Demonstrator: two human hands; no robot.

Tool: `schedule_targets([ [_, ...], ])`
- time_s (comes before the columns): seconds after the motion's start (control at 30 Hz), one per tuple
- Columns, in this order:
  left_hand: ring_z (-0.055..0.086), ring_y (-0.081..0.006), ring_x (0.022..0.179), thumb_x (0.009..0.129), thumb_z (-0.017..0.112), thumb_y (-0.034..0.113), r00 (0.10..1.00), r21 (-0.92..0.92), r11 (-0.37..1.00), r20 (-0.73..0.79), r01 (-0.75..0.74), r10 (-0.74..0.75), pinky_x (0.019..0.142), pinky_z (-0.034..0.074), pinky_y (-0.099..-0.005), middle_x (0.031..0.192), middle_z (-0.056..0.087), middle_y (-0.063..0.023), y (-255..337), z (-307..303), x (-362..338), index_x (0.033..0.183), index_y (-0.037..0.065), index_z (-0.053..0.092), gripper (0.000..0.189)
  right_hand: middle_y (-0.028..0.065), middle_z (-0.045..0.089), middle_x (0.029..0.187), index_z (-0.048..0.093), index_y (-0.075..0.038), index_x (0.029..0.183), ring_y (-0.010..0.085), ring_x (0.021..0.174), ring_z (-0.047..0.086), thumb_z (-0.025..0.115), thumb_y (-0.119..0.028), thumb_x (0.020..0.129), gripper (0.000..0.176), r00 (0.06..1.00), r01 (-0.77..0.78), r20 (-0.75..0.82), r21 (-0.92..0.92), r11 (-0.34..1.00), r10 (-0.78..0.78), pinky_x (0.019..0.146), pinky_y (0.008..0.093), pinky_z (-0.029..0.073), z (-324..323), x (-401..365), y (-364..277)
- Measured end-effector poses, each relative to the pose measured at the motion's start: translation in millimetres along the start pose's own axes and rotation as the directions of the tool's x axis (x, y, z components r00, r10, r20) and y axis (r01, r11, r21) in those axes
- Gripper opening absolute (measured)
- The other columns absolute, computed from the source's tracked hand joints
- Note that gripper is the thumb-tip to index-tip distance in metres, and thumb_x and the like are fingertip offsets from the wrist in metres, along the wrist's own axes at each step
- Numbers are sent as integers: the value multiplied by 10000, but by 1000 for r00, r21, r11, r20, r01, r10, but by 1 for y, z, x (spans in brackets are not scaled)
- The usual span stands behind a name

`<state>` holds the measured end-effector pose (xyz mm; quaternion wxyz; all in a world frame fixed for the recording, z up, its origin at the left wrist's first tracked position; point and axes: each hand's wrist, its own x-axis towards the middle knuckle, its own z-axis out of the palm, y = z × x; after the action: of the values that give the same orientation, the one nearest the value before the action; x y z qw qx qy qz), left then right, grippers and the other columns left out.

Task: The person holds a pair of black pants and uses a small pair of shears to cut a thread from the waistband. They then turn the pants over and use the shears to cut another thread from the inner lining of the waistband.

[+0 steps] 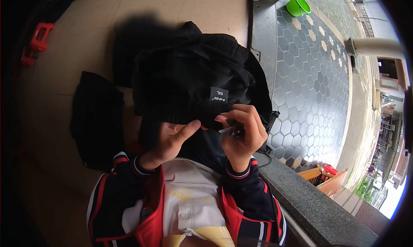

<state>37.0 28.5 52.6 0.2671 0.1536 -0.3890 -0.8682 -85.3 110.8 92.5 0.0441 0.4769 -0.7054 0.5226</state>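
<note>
A black garment (pixel 172 83) lies bunched in front of me, with its elastic waistband and a grey XXL label (pixel 219 94) facing up. My left hand (pixel 171 141) is at the garment's near edge, thumb on top and the other fingers partly hidden under the fabric. Just below the label, my right hand (pixel 244 133) is closed round a small metal tool (pixel 228 130), its blade pointing left; thumb and forefinger are also pinched at the edge of the cloth.
Another dark cloth piece (pixel 97 118) lies to the left. Red plastic objects (pixel 41 38) stand at the far left. A stone ledge (pixel 301 191) runs along the right. Beyond it are hexagonal tiles, a green bucket (pixel 298 6) and a wooden crate (pixel 316 176).
</note>
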Motion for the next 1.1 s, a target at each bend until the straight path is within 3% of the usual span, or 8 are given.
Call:
schedule_targets([
  [0.23,494,-61,695,854,548,31,1000,34,999,-29,-1,2,683,436,-220,855,560,-7,-10,-13,-4,1107,-13,517,258,74,550,669,516,23,803,92,533,492,636,19,752,131,932,-115,-340,54,992,126,457,194,355,-13,-8,19],
  [0.27,432,-29,624,851,554,33,999,21,999,-31,36,-36,633,410,-202,806,528,26,-13,-17,-5,1107,-3,517,261,67,550,662,510,26,830,83,536,489,652,-34,783,161,906,-116,-395,121,986,155,454,195,350,-15,-13,25],
  [0.3,432,-29,624,851,554,33,999,20,999,-32,37,-36,633,410,-202,806,528,26,-15,-17,-6,1107,-3,517,261,53,558,664,498,30,881,75,523,476,677,-290,792,377,910,-170,-362,112,979,199,449,192,341,-20,-17,26],
  [0.33,373,-17,599,850,559,37,998,31,999,-63,30,-28,604,383,-198,787,493,42,-15,-14,-6,1109,7,517,264,53,558,664,498,30,881,75,523,476,677,-290,792,377,910,-171,-363,111,979,200,449,192,341,-25,-16,29],
  [0.43,355,-10,602,847,566,47,998,42,999,-60,29,-26,599,376,-197,801,481,50,-17,-18,-6,1111,10,514,272,46,556,693,509,20,869,89,470,440,554,-642,691,687,968,-180,-113,315,932,225,433,209,334,-26,-15,32],
  [0.53,444,-29,684,844,572,56,997,34,999,-71,29,-26,660,417,-212,871,523,28,-11,-8,-2,1115,-3,509,284,57,539,696,514,11,865,132,454,453,601,-605,664,653,991,-64,121,34,997,59,424,236,348,-30,-24,45],
  [0.67,532,-89,857,837,579,64,998,-2,998,-29,61,-61,771,450,-252,964,568,-22,-12,-16,-4,1119,-22,507,304,18,513,592,524,-20,850,121,420,446,758,-410,588,525,972,122,190,79,989,-136,382,230,326,-26,-5,31],
  [1.1,563,-128,862,839,554,79,999,-14,1000,-46,28,-28,786,466,-282,970,588,-61,-6,-6,0,1052,-20,554,235,15,561,628,571,-49,827,139,472,530,759,-310,584,403,973,93,220,-86,992,-72,433,242,404,-17,7,17],
])
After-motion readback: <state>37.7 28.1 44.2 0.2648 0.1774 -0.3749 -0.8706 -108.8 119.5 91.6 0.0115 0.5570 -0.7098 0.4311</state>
